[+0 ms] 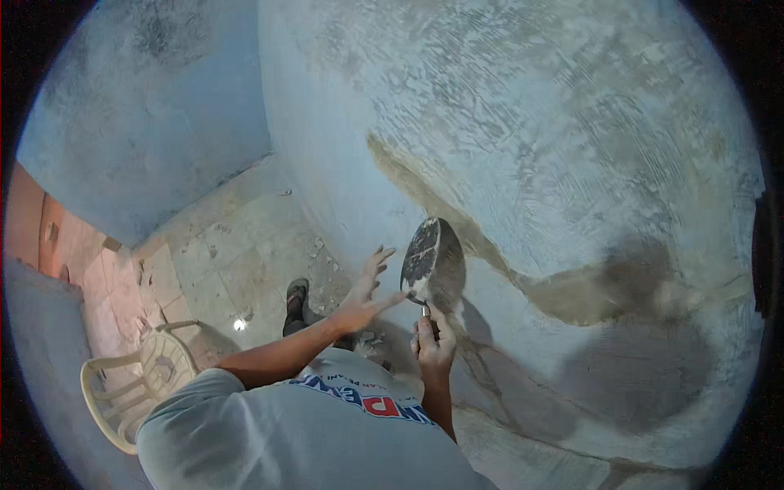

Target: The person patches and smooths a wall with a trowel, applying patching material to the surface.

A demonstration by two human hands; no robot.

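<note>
My right hand [434, 345] is wrapped round the handle of a trowel, its blade pointing up in front of the wall. The trowel's dark, rounded blade [420, 255] carries pale smears along its edge and near its neck. Just left of the blade, my left hand [365, 296] is open with its fingers spread; one fingertip comes close to the blade's lower end, and I cannot tell whether it touches. Beyond the trowel stands a pale blue, rough-plastered wall [506, 188], crossed by a brownish bare strip [563, 298].
A cream plastic chair [122, 392] stands on the tiled floor [253, 220] to my left. Crumbled debris [327, 265] lies along the wall's foot. My sandalled foot [297, 296] is beside it. Another blue wall [188, 106] meets this one at a corner.
</note>
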